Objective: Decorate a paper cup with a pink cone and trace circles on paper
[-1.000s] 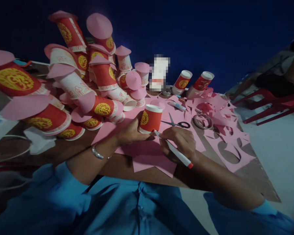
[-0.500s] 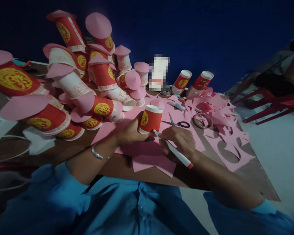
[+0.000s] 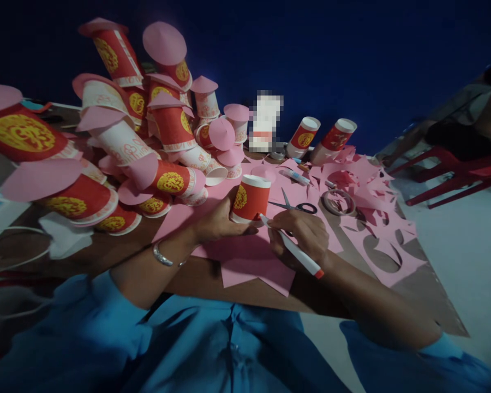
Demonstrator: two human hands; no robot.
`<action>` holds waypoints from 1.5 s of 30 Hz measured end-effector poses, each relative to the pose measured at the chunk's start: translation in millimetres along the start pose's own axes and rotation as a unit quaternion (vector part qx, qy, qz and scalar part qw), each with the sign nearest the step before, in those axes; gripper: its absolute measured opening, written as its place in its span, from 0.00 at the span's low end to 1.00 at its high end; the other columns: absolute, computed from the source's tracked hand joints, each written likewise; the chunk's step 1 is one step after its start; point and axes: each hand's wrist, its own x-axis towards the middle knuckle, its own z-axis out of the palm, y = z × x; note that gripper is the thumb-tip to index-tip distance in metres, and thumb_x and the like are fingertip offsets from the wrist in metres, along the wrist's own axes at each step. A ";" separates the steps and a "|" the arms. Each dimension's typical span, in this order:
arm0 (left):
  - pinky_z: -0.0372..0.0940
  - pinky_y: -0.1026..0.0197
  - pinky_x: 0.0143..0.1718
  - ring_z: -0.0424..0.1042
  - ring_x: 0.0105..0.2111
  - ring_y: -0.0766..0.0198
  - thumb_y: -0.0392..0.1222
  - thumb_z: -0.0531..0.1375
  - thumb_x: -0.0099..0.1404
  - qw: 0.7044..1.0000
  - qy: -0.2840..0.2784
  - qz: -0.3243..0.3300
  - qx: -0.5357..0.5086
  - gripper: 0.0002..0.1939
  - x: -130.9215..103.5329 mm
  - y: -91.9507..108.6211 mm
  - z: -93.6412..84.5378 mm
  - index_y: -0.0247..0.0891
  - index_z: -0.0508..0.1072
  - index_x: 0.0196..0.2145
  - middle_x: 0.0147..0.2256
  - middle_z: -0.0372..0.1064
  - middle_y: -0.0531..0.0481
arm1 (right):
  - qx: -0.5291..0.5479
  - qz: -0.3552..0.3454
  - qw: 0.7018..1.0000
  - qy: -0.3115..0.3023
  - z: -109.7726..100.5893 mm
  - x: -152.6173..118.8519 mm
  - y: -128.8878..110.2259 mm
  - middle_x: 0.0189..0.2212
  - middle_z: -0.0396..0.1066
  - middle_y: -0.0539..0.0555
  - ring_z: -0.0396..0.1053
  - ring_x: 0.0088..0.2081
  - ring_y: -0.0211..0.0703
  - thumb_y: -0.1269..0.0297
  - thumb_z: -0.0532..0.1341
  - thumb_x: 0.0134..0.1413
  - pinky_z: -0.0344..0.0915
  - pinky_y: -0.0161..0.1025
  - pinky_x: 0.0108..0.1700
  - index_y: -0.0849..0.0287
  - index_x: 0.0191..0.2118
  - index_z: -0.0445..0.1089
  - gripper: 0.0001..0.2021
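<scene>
Many pink-hatted cups (image 3: 174, 130) heaped on left of worktop (image 3: 188, 281). My left hand (image 3: 216, 221) curls round red cup (image 3: 256, 201), holds it over pink paper (image 3: 249, 262). My right hand (image 3: 300, 232) closes on white marker (image 3: 298, 252), tip near cup's lower edge; scissors (image 3: 307, 208) just beyond. Tape roll (image 3: 339, 213), pink scraps (image 3: 370, 185) farther right.

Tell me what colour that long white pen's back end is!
Red, at the back end of the white pen; best in the head view.
</scene>
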 end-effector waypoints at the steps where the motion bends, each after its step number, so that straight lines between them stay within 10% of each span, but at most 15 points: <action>1: 0.78 0.49 0.46 0.81 0.46 0.49 0.45 0.79 0.49 1.000 -0.003 -0.005 -0.006 0.37 -0.2 -0.5 -0.4 0.41 0.65 0.51 0.46 0.79 0.46 | 0.000 0.000 1.000 0.000 -0.2 -0.3 -0.1 0.28 0.76 0.51 0.75 0.28 0.39 0.78 0.63 0.60 0.71 0.34 0.31 0.57 0.42 0.69 0.09; 45: 0.73 0.48 0.50 0.79 0.48 0.49 0.47 0.78 0.51 0.999 -0.025 0.007 -0.043 0.37 -1.1 -0.2 -4.3 0.40 0.65 0.52 0.48 0.78 0.44 | -0.012 0.014 1.000 0.005 0.1 -0.2 -1.3 0.26 0.76 0.49 0.74 0.25 0.38 0.79 0.62 0.58 0.70 0.34 0.29 0.55 0.40 0.68 0.11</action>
